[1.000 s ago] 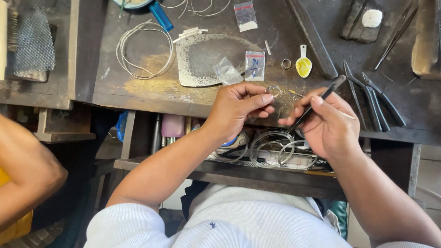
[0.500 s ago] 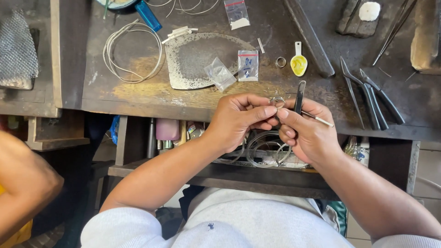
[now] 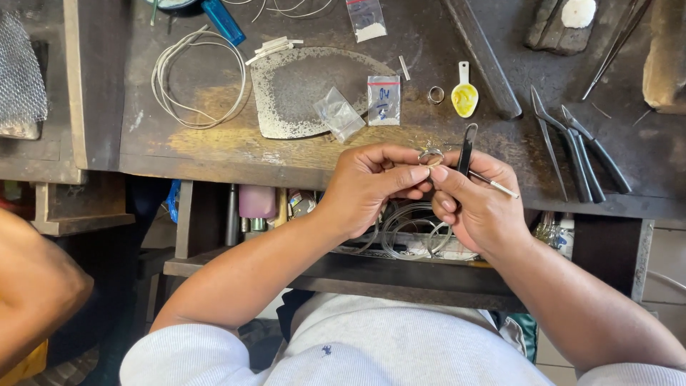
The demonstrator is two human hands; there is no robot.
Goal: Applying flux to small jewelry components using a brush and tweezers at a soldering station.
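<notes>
Both hands' fingertips (image 3: pixel 420 173) pinch 1 small silvery ring (image 3: pixel 431 155); right hand (image 3: pixel 477 204) also grips tweezers (image 3: pixel 466 148).

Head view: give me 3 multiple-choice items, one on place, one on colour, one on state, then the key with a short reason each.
1. Where does the coil of white wire lie?
A. on the bench, up and to the picture-left of the hands
B. in the tray below the bench
C. beside the pliers

2. What colour is the bowl of the small spoon?
A. red
B. yellow
C. blue

3. How is the small ring held?
A. it lies loose on the bench
B. it hangs from the pliers
C. it is pinched between the fingertips of both hands

Key:
1 A, the coil sits on the bench top far from the pliers.
2 B, the bowl is yellow with a white handle.
3 C, the left hand and right hand meet at the ring, and the right hand also holds dark tweezers.
</notes>
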